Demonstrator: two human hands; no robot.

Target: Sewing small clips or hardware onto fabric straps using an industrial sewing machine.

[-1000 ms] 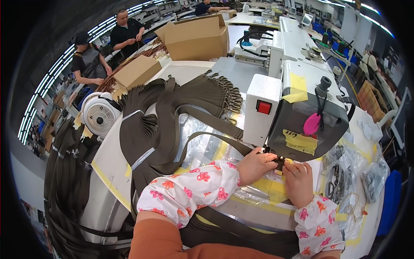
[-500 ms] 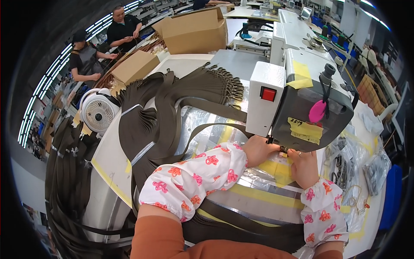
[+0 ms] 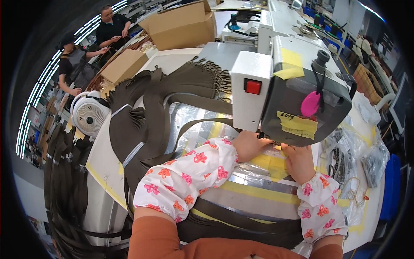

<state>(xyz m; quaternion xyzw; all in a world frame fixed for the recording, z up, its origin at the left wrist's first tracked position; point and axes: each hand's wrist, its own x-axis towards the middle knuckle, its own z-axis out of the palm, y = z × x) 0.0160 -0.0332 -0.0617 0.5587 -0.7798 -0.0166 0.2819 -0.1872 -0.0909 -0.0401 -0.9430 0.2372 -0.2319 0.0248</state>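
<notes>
Both my hands are under the head of a white and dark grey sewing machine point(image 3: 308, 103). My left hand point(image 3: 250, 146) is closed near the needle area, on a dark olive-brown strap point(image 3: 202, 124) that runs to it from a large bundle. Beside it, my right hand point(image 3: 300, 164) has its fingers bent and pressed together at the same spot. The small piece between the fingertips is mostly hidden by the fingers and machine head. Yellow tape point(image 3: 269, 163) covers the machine bed just below the hands.
A thick bundle of dark straps point(image 3: 146, 116) with metal hooks lies left of the machine; more straps point(image 3: 64, 185) hang at the far left. A white fan point(image 3: 89, 118), cardboard box point(image 3: 179, 26) and plastic bags point(image 3: 345, 151) surround the work. Two people stand at the back left.
The whole view has shifted, so the machine and straps appear farther left and slightly higher. Both hands stay together beneath the machine head, with little visible change in their grip.
</notes>
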